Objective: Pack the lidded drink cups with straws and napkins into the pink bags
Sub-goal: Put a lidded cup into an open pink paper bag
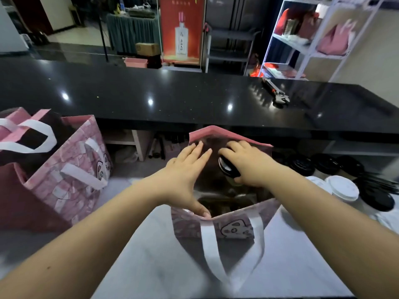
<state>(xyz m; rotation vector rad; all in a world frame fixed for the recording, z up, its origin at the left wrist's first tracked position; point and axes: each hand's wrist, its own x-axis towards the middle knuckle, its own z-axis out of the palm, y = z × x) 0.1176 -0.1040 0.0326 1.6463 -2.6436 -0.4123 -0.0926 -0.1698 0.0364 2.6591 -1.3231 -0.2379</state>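
An open pink bag (235, 228) with white handles stands on the white table in front of me. My left hand (185, 175) lies over the bag's left rim with straight fingers, the thumb at the near edge. My right hand (246, 162) grips a cup with a black lid (226, 167) from above, tilted, inside the bag's mouth. The bag's inside is dark and blurred.
Two more pink bags (71, 165) stand at the left. At the right are white-lidded cups (343, 188), black lids (302, 165) and black straws (384, 184). A black counter (194, 98) runs across behind, with a wrench (278, 96) on it.
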